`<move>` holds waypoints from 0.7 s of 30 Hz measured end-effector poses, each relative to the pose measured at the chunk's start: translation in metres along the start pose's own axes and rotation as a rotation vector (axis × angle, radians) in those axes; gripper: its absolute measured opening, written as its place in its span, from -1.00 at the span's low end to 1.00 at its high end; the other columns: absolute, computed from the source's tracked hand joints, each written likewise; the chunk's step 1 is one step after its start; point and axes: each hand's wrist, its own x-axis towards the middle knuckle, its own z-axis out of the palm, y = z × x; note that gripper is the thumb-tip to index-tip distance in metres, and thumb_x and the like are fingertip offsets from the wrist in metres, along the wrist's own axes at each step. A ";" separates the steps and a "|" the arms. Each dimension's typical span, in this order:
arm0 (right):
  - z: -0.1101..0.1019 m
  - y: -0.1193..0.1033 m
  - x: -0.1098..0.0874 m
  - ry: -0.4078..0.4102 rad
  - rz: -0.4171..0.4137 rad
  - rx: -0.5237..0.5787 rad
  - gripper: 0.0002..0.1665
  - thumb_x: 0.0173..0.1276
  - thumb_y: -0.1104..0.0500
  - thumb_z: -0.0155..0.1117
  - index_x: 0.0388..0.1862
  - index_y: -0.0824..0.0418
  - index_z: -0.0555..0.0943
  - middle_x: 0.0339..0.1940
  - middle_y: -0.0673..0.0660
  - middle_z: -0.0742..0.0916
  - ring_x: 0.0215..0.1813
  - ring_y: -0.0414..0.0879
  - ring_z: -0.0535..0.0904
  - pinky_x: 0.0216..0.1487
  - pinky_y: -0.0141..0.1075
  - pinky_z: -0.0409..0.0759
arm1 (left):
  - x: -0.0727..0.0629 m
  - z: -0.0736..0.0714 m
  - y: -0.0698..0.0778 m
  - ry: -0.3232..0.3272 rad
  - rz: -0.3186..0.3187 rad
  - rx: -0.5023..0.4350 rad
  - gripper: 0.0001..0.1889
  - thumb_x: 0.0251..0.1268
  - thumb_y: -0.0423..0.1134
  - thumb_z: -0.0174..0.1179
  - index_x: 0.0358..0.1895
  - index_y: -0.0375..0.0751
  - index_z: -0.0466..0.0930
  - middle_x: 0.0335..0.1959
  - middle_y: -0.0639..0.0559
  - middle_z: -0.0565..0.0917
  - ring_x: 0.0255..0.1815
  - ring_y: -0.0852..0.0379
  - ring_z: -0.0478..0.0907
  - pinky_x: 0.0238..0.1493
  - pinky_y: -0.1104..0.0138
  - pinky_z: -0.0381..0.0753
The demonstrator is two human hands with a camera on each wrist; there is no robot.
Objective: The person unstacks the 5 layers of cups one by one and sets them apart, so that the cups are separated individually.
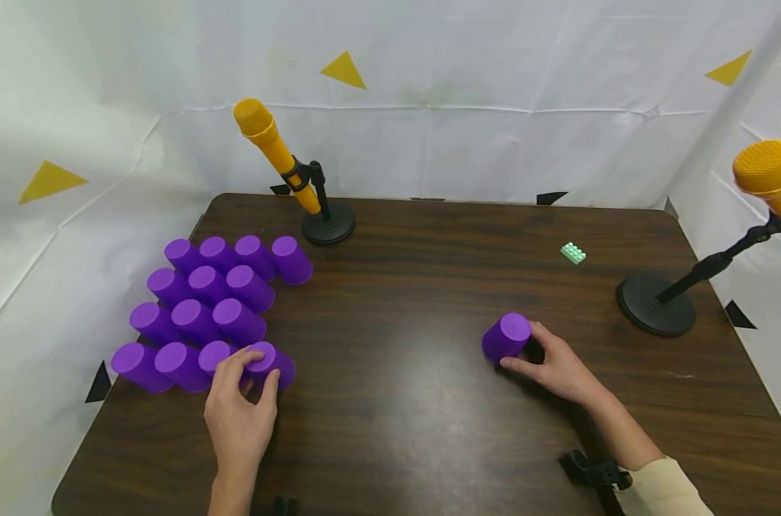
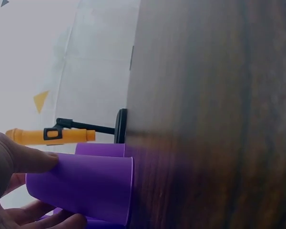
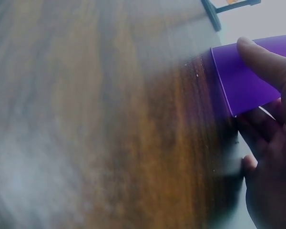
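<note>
Purple plastic cups stand upside down in rows on the left of the table. At the right end of the front row, my left hand (image 1: 238, 408) holds one purple cup (image 1: 276, 367) between thumb and fingers. In the left wrist view, the thumb lies along that cup's side (image 2: 86, 183), and its rim is at the tabletop. Farther right, away from the rows, my right hand (image 1: 558, 365) grips another upside-down purple cup (image 1: 505, 338). The right wrist view shows the thumb on this cup's wall (image 3: 238, 81) and its rim at or close to the table; some fingers are hidden behind it.
A yellow microphone (image 1: 277, 154) on a black stand (image 1: 328, 223) is at the back, behind the cups. Another yellow microphone (image 1: 771, 172) leans over the right edge from its black base (image 1: 655, 307). A small mint-green toy brick (image 1: 573, 253) lies at the back right of the brown table (image 1: 403, 301).
</note>
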 end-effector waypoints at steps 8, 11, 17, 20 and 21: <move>-0.009 -0.009 -0.002 0.003 0.024 0.029 -0.06 0.15 0.06 0.54 0.46 0.17 0.31 0.32 0.24 0.53 0.34 0.20 0.40 0.32 0.16 0.31 | -0.001 -0.001 -0.001 -0.008 -0.003 0.015 -0.64 -0.04 -0.48 0.49 -0.12 -0.23 0.64 0.04 -0.02 0.63 0.00 0.04 0.59 -0.12 0.64 0.50; -0.012 -0.014 -0.003 0.052 -0.024 0.069 -0.03 0.13 0.19 0.55 0.50 0.09 0.28 0.34 0.16 0.52 0.33 -0.03 0.43 0.36 -0.21 0.35 | -0.002 -0.002 -0.001 -0.005 0.001 0.018 -0.64 -0.04 -0.48 0.49 -0.12 -0.23 0.64 0.05 -0.03 0.64 0.00 0.03 0.59 -0.13 0.64 0.50; -0.011 -0.022 -0.001 0.114 -0.202 0.116 -0.12 0.07 0.41 0.52 0.40 0.16 0.42 0.29 0.14 0.58 0.27 -0.32 0.45 0.27 -0.54 0.31 | -0.003 -0.002 -0.001 0.006 -0.008 0.025 -0.64 -0.05 -0.48 0.50 -0.13 -0.22 0.65 0.04 -0.01 0.64 0.01 0.05 0.59 -0.14 0.66 0.48; -0.010 -0.021 0.000 0.141 -0.260 0.100 -0.25 0.05 0.46 0.51 0.28 0.19 0.56 0.21 0.12 0.64 0.25 -0.27 0.49 0.24 -0.50 0.37 | -0.002 -0.002 -0.001 0.003 -0.011 0.024 -0.64 -0.05 -0.48 0.50 -0.12 -0.22 0.65 0.04 -0.02 0.64 0.00 0.05 0.59 -0.14 0.65 0.49; -0.010 -0.021 0.000 0.147 -0.274 0.096 -0.29 0.05 0.47 0.51 0.24 0.19 0.59 0.19 0.11 0.65 0.24 -0.25 0.51 0.23 -0.49 0.39 | -0.002 -0.002 0.000 0.001 -0.013 0.023 -0.64 -0.04 -0.47 0.50 -0.12 -0.22 0.65 0.04 -0.02 0.64 0.00 0.05 0.59 -0.14 0.65 0.49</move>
